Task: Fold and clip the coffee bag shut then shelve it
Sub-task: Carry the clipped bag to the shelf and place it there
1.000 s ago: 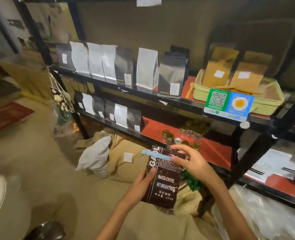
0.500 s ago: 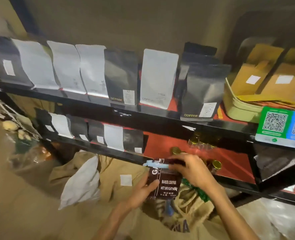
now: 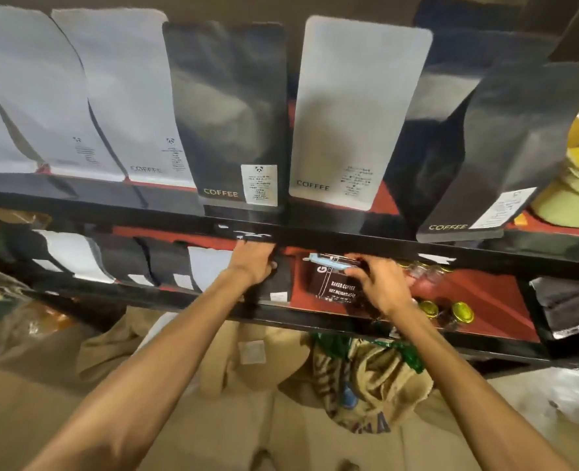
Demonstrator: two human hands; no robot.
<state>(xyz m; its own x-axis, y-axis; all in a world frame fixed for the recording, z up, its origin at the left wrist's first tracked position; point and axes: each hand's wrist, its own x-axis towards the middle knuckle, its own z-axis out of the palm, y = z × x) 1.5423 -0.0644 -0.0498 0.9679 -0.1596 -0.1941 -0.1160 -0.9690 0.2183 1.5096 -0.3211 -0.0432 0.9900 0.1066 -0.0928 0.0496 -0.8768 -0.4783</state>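
A dark brown coffee bag printed "BAKED.COFFEE" stands upright on the red surface of the lower shelf. Its folded top is held by a light blue clip. My right hand grips the bag's right side and top, hiding part of it. My left hand is off that bag; it holds the top of a black bag standing just to the left on the same shelf.
Black and white coffee bags line the upper shelf, more fill the lower shelf's left end. Small gold-lidded jars stand right of the brown bag. A black shelf rail crosses just above my hands. Burlap sacks lie on the floor below.
The view came closer to the shelves. The clipped bag went from in front of the rack onto the lower shelf. My left hand left it and took the neighbouring black bag.
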